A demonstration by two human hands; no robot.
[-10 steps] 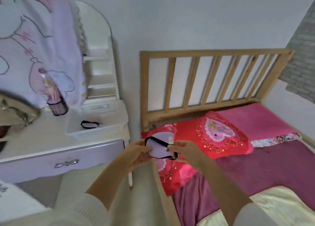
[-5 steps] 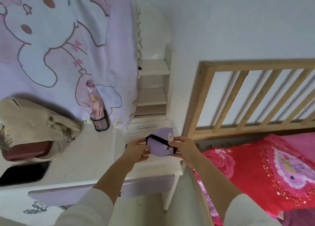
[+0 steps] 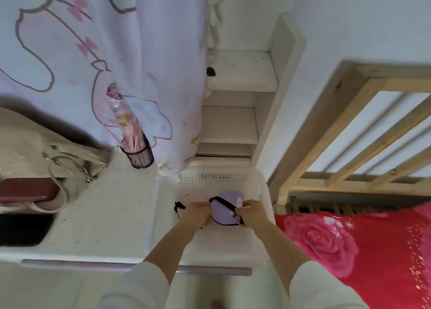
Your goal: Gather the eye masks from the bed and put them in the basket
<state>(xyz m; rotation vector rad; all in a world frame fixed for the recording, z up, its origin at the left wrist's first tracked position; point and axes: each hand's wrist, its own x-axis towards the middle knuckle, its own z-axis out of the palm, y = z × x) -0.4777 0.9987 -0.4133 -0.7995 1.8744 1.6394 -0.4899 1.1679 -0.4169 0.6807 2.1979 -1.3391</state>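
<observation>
Placement step in hand: the left hand [image 3: 194,212] and right hand [image 3: 253,212] hold the lilac fabric eye mask with black edging and strap [image 3: 225,209] between them, fingers pinched shut on its two ends, low inside the white perforated plastic basket [image 3: 262,187] on the pale worktop [image 3: 105,215]. A thin black item [image 3: 179,207], possibly another strap, lies in the basket just beside the left hand. The next move, in my judgement, calls for both hands to release so the mask drops flat, then a return to the bed with the red rose-print cover [image 3: 361,250].

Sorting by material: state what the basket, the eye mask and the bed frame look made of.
Basket: white plastic, judging by its moulded perforated walls.
Eye mask: soft lilac fabric with a black strap, likely elastic.
Bed frame: pale, apparently unpainted wood with visible grain.
</observation>
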